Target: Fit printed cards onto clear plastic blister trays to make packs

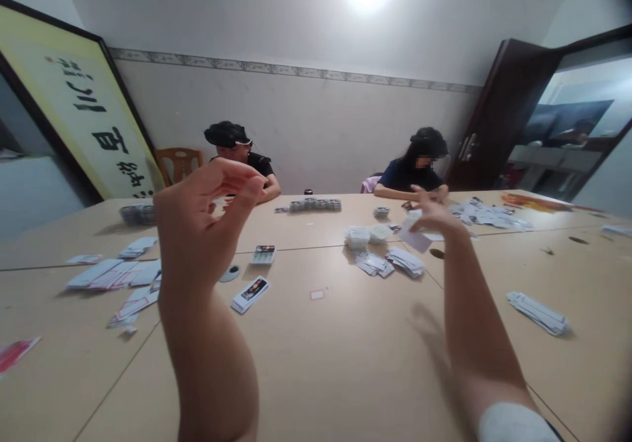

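Observation:
My left hand [207, 205] is raised high over the table, its fingers curled down to meet the thumb in a pinch. Whether anything sits between those fingertips I cannot make out. My right hand [435, 217] reaches forward over the far right half of the table. A white card [415, 236] hangs at its fingers, apparently gripped. Just left of it lie white card stacks [405, 261] and clear plastic boxes [357, 236]. Nearer my left hand are a small box with a dark printed label [263, 254] and a pile of printed cards [251, 294].
Loose white cards [111, 274] spread on the left. Another card stack [537, 312] lies to the right, and a heap of cards [486, 213] farther back. A row of packed boxes [316, 205] stands at the far side, where two people sit. A round cable hole [437, 253] pierces the tabletop.

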`<move>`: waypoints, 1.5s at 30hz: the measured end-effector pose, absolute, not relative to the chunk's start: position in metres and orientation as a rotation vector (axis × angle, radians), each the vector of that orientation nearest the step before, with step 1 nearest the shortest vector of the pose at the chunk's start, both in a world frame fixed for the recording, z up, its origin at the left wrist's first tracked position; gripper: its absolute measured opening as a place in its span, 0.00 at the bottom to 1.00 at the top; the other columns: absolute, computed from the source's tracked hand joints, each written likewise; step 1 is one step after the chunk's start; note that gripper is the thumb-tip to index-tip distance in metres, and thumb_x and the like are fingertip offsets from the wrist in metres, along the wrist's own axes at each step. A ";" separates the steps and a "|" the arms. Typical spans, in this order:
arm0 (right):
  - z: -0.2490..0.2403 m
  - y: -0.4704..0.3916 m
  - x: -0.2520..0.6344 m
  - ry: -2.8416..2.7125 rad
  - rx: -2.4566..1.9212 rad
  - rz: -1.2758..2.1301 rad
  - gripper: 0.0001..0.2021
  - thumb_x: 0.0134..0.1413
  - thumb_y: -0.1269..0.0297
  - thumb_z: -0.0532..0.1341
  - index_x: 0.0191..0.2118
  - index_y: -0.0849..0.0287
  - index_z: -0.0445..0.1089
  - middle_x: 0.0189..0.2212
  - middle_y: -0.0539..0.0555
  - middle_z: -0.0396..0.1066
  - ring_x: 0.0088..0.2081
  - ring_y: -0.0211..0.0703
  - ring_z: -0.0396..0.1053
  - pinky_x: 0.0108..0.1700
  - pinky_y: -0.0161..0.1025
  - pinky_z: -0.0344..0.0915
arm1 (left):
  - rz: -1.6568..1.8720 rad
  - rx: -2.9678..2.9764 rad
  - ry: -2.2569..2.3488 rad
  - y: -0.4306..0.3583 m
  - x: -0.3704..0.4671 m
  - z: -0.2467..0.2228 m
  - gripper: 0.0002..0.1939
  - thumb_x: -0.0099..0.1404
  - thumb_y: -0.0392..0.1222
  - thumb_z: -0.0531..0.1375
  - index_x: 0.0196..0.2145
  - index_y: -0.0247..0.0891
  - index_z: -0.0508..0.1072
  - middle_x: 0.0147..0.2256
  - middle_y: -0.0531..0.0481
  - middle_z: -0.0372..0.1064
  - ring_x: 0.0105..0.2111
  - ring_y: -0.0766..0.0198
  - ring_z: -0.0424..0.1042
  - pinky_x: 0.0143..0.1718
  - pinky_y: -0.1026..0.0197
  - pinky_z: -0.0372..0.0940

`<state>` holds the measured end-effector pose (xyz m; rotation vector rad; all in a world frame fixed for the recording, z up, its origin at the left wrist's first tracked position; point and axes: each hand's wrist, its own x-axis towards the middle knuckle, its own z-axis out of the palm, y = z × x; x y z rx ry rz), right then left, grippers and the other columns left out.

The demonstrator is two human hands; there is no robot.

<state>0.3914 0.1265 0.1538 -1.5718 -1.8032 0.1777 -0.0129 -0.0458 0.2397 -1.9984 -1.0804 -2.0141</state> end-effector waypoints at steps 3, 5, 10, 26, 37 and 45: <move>0.120 0.144 0.393 -1.853 -1.702 0.322 0.61 0.26 0.78 0.75 0.72 0.60 0.50 0.58 0.70 0.70 0.55 0.69 0.72 0.54 0.56 0.71 | -2.047 -1.991 -1.022 -0.045 -0.014 0.240 0.01 0.62 0.36 0.66 0.32 0.39 0.77 0.29 0.55 0.78 0.29 0.68 0.76 0.36 0.63 0.71; 0.098 0.149 0.390 -1.884 -1.698 0.362 0.56 0.36 0.75 0.75 0.72 0.58 0.50 0.65 0.69 0.62 0.61 0.64 0.67 0.60 0.55 0.67 | -2.031 -1.996 -1.020 -0.044 -0.017 0.240 0.01 0.62 0.37 0.66 0.32 0.40 0.78 0.27 0.56 0.76 0.29 0.68 0.75 0.35 0.63 0.70; 0.069 0.150 0.395 -1.897 -1.613 0.376 0.39 0.55 0.68 0.69 0.69 0.57 0.54 0.70 0.65 0.52 0.68 0.62 0.57 0.66 0.64 0.57 | -1.951 -2.035 -1.176 -0.047 -0.022 0.238 0.04 0.67 0.46 0.63 0.35 0.48 0.77 0.30 0.56 0.75 0.33 0.64 0.76 0.40 0.58 0.70; 0.195 0.078 0.261 -1.808 -0.915 0.353 0.22 0.52 0.47 0.68 0.47 0.56 0.73 0.34 0.53 0.79 0.26 0.41 0.76 0.29 0.37 0.71 | -1.643 -2.282 -1.422 0.001 0.023 0.220 0.22 0.69 0.60 0.58 0.46 0.39 0.71 0.32 0.49 0.76 0.34 0.60 0.77 0.37 0.59 0.68; 0.208 0.032 0.199 -1.538 -0.798 0.238 0.25 0.44 0.60 0.73 0.51 0.52 0.74 0.30 0.47 0.75 0.22 0.34 0.70 0.26 0.35 0.65 | -1.830 -2.481 -1.322 0.008 0.039 0.216 0.10 0.68 0.49 0.62 0.39 0.40 0.69 0.32 0.51 0.74 0.36 0.63 0.76 0.33 0.64 0.68; 0.201 0.039 0.200 -1.521 -0.741 0.454 0.12 0.49 0.54 0.71 0.37 0.55 0.78 0.22 0.47 0.71 0.22 0.37 0.72 0.23 0.35 0.63 | -1.797 -2.560 -1.277 0.004 0.037 0.217 0.09 0.66 0.33 0.59 0.43 0.39 0.72 0.33 0.50 0.75 0.36 0.63 0.76 0.37 0.60 0.70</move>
